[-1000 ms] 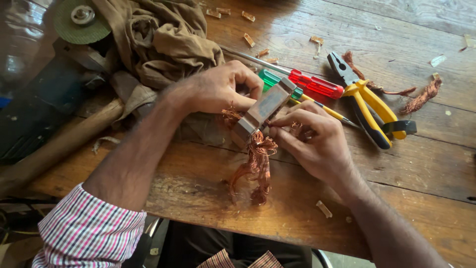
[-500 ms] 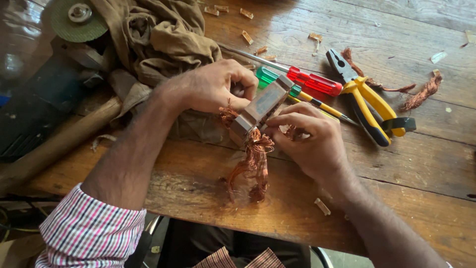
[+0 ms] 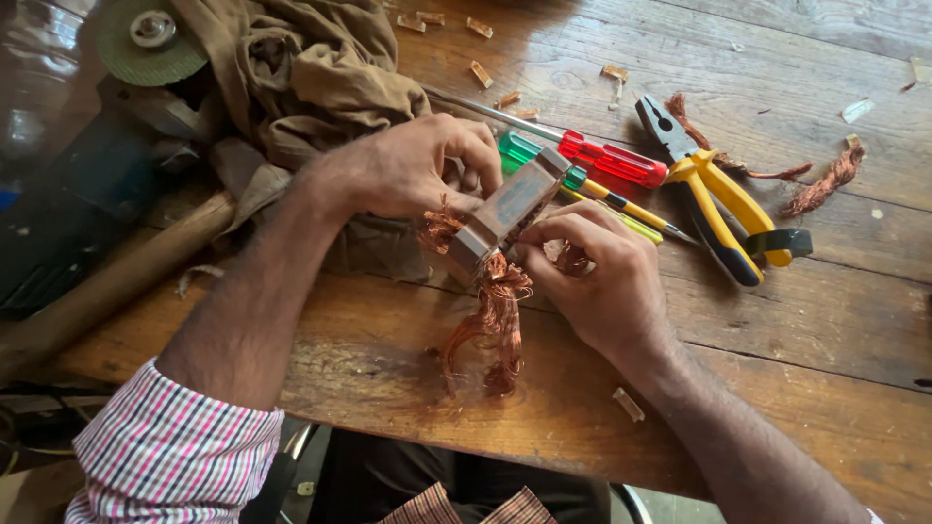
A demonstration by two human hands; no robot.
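Observation:
My left hand (image 3: 413, 170) grips a grey metal motor core (image 3: 505, 209) from above and holds it tilted over the wooden table (image 3: 796, 369). Copper wire (image 3: 490, 325) hangs in a tangled bunch from the core's lower end. More copper strands stick out beside my left thumb. My right hand (image 3: 597, 277) presses against the core's right side, its fingers pinching copper strands there.
Yellow-handled pliers (image 3: 718, 199) lie to the right, with red (image 3: 612, 160) and green (image 3: 524, 150) screwdrivers behind the core. A brown cloth (image 3: 301, 68), an angle grinder with a green disc (image 3: 146, 39) and a wooden handle (image 3: 107, 286) lie at left. Loose copper scraps (image 3: 820, 184) and small chips are scattered about.
The core has tilted slightly and my right fingers have shifted along its side; the hanging copper bunch swung a little. Both hands stay on it.

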